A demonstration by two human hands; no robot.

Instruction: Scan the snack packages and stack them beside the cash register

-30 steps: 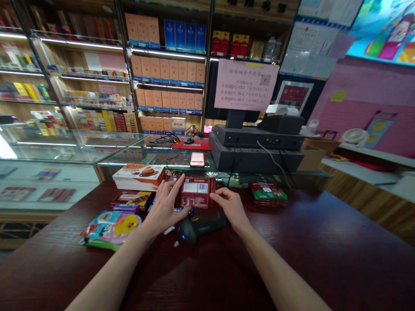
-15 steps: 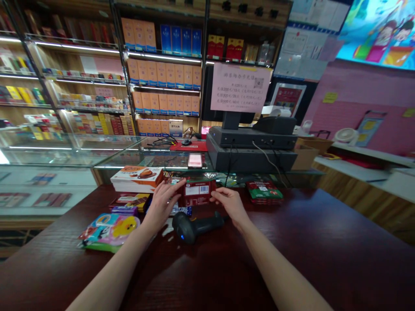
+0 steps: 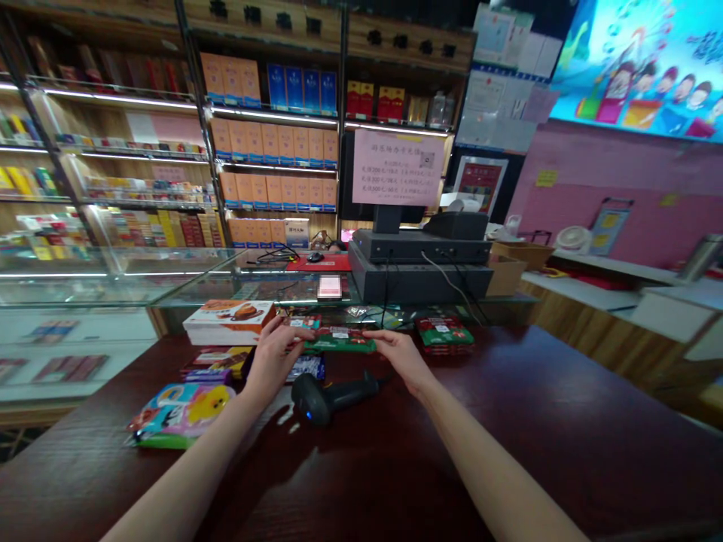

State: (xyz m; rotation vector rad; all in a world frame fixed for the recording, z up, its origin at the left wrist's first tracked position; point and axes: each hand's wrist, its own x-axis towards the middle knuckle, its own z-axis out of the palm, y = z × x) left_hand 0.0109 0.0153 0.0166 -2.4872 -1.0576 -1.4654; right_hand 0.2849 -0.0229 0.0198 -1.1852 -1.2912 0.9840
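The left hand (image 3: 275, 358) and right hand (image 3: 402, 360) pinch opposite ends of a red-and-green packet (image 3: 343, 341) between them, its contents hidden. Left of the left hand sits a white-and-orange box (image 3: 218, 329), contents unseen; that hand partly covers a blue packet (image 3: 315, 367). A scanner (image 3: 317, 400) lies between the forearms, and stacked packets (image 3: 443, 333) lie right of the right hand.

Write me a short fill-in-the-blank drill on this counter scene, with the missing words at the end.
1. The left hand and right hand hold a packet coloured red and ____.
2. The small light on the handheld barcode scanner is coloured ____.
3. In the picture, the stack of similar packets lies to the ____ of the held packet.

Missing words: green; blue; right.
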